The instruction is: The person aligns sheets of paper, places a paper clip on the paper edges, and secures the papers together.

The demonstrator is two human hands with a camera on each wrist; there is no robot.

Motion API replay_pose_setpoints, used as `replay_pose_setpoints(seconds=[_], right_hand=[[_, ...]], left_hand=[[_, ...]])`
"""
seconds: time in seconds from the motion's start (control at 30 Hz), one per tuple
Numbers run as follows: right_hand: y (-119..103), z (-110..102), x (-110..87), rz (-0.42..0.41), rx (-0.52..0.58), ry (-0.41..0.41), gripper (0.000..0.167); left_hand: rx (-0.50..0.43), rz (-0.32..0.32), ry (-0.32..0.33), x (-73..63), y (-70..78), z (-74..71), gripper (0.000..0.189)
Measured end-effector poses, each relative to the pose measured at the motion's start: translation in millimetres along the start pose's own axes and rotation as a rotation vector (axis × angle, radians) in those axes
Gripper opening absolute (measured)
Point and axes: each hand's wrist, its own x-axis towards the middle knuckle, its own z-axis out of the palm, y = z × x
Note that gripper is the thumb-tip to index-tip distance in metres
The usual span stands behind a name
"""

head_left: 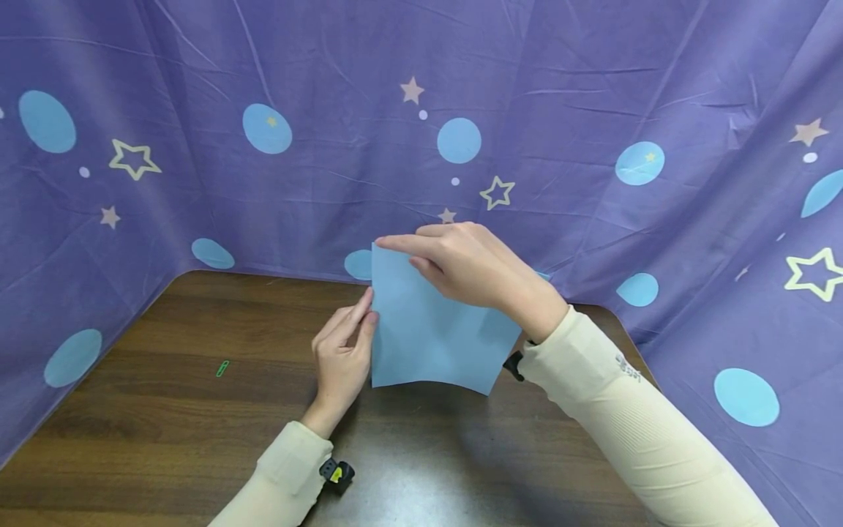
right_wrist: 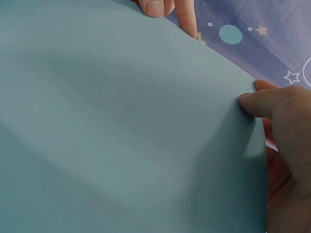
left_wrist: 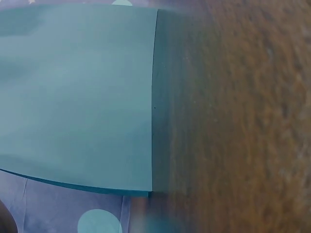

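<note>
A light blue sheet of paper (head_left: 435, 329) is held up over the table, slightly curved, its lower edge bowed. At its left edge, my left hand (head_left: 342, 355) pinches it between thumb and fingers. My right hand (head_left: 464, 260) reaches across the top, index finger stretched to the upper left corner. In the right wrist view, the right thumb (right_wrist: 250, 103) presses the paper's face near that corner, fingers behind the edge; left-hand fingertips (right_wrist: 154, 8) grip the adjoining edge. The left wrist view is largely filled by the paper (left_wrist: 82, 97), with a darker strip along one edge.
A small green paper clip (head_left: 222, 368) lies on the brown wooden table (head_left: 145, 432), left of the left hand. A purple curtain (head_left: 342, 66) with stars and blue dots encloses the table at the back and sides.
</note>
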Motion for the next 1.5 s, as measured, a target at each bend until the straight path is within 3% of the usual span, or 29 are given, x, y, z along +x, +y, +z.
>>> replay_pose_setpoints(seconds=[0.47, 1.5], right_hand=[[1.7, 1.6, -1.0, 0.003, -0.007, -0.001, 0.051], [7.4, 4.2, -8.6, -0.053, -0.047, 0.093, 0.049]], left_hand=[[-0.016, 0.021, 0.011, 1.1, -0.4, 1.1, 0.049], [-0.072, 0.013, 0.038, 1.7, -0.8, 2.2, 0.046]])
